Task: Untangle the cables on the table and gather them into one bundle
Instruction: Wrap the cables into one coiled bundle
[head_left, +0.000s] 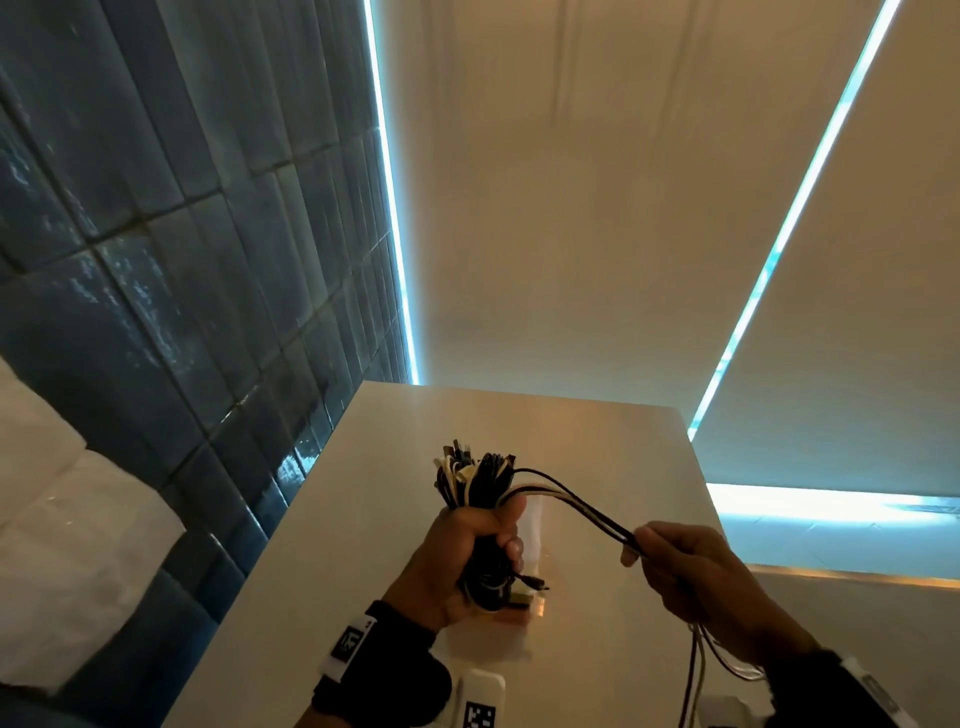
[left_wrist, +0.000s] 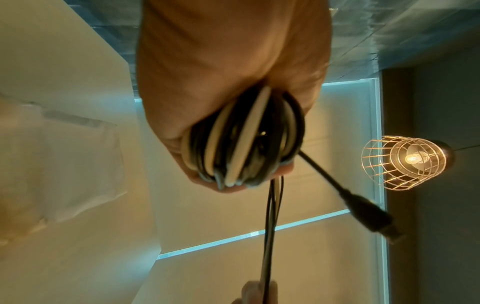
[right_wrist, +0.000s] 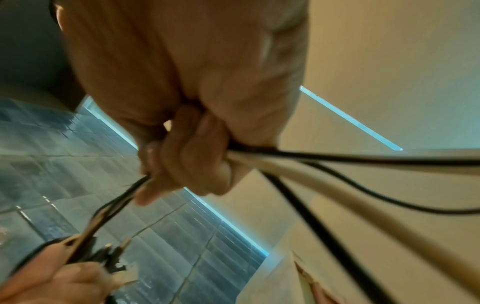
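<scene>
A thick folded bundle of black and white cables (head_left: 470, 483) stands upright above the table, and my left hand (head_left: 467, 551) grips it round the middle in a fist. The left wrist view shows the looped lower end of the bundle (left_wrist: 244, 144) inside that fist, with a black USB plug (left_wrist: 369, 214) sticking out. Several loose strands (head_left: 571, 501) run from the bundle's top rightward to my right hand (head_left: 670, 561), which pinches them; their tails (head_left: 698, 670) hang down past that wrist. In the right wrist view the fingers (right_wrist: 182, 160) curl round these black and white strands (right_wrist: 337, 162).
The pale table (head_left: 597, 447) lies under both hands, its far edge against a cream roller blind (head_left: 571, 208). A dark blue tiled wall (head_left: 182, 260) runs along the left. White tagged blocks (head_left: 480, 699) sit at the near edge. A wire-cage lamp (left_wrist: 405, 162) glows overhead.
</scene>
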